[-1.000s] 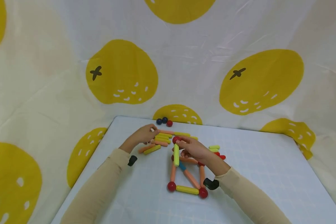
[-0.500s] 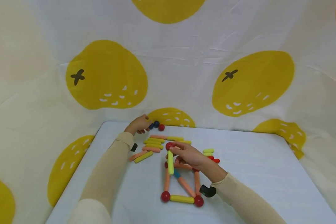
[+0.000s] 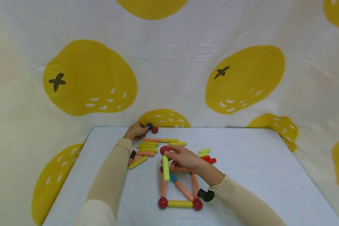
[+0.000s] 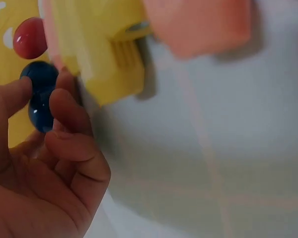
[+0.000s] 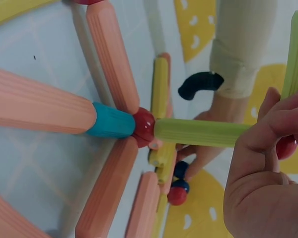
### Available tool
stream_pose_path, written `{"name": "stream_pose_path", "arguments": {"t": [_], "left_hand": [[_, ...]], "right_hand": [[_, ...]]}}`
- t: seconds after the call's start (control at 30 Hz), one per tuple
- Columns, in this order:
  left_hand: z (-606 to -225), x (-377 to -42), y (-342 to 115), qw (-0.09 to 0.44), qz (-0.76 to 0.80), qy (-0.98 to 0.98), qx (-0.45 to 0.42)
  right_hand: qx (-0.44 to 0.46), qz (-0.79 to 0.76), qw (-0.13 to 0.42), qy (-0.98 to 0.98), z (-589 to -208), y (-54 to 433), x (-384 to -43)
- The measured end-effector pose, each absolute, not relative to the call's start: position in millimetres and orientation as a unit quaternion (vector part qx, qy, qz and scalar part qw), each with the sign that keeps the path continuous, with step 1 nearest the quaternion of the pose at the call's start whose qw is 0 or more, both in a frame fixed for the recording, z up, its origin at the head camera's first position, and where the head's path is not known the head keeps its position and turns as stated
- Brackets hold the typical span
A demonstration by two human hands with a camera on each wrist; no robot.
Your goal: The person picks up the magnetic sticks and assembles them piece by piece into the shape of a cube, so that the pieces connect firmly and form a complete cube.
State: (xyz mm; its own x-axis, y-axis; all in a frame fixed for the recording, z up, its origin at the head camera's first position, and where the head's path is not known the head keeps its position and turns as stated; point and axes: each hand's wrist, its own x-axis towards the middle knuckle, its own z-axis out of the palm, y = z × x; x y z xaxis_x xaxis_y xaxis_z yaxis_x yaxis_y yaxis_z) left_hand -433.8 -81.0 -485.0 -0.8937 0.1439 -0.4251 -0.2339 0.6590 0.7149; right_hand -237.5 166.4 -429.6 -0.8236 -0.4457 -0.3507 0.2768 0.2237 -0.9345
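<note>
At the table's far edge my left hand [image 3: 135,131] pinches a blue ball [image 4: 41,111]; a second blue ball [image 4: 39,73] touches it. A red ball [image 3: 154,129] lies close by. My right hand [image 3: 185,159] grips a red ball [image 3: 164,150] above a square of sticks and balls. From that held ball a light-green stick [image 3: 165,169] hangs with its lower end free. Another light-green stick [image 5: 198,132] runs between the hand and the square's far-left corner ball [image 5: 144,128]. Salmon sticks [image 3: 163,185], a yellow stick [image 3: 180,204] and a blue-and-salmon diagonal [image 3: 183,190] form the square.
Several loose yellow and salmon sticks [image 3: 147,150] lie left of the square. Short light-green sticks [image 3: 204,152] and red sticks [image 3: 211,160] lie to its right. A fruit-patterned cloth [image 3: 169,78] hangs behind the white table [image 3: 243,163].
My left hand has moved from the loose sticks to the blue balls at the far edge, and its fingers have closed on one. My right hand keeps holding the red ball over the square.
</note>
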Motion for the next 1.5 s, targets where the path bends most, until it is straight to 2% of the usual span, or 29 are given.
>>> {"name": "stream_pose_path", "arguments": {"t": [0.3,0.43,0.83,1.1,1.3,1.5], "left_hand": [[-462,-419,-102,0.181,0.425,0.887,-0.026],[-443,-401,-106,0.183,0.468,0.864,-0.010],[-412,-291,-103,0.201,0.537,0.812,0.107],[-398,-223,-113,0.223,0.545,0.798,0.131],[-407,-175,-112,0.248,0.573,0.768,0.140],[-420,-150,-97,0.261,0.594,0.749,0.134]], "right_hand": [[-0.060,-0.606,0.288,0.739,-420,162,-236],[-0.052,-0.595,0.278,0.752,-417,165,-238],[-0.024,-0.614,0.270,0.741,-420,169,-241],[-0.017,-0.632,0.269,0.727,-417,160,-247],[-0.015,-0.639,0.275,0.718,-421,148,-243],[-0.006,-0.626,0.273,0.731,-419,140,-244]]}}
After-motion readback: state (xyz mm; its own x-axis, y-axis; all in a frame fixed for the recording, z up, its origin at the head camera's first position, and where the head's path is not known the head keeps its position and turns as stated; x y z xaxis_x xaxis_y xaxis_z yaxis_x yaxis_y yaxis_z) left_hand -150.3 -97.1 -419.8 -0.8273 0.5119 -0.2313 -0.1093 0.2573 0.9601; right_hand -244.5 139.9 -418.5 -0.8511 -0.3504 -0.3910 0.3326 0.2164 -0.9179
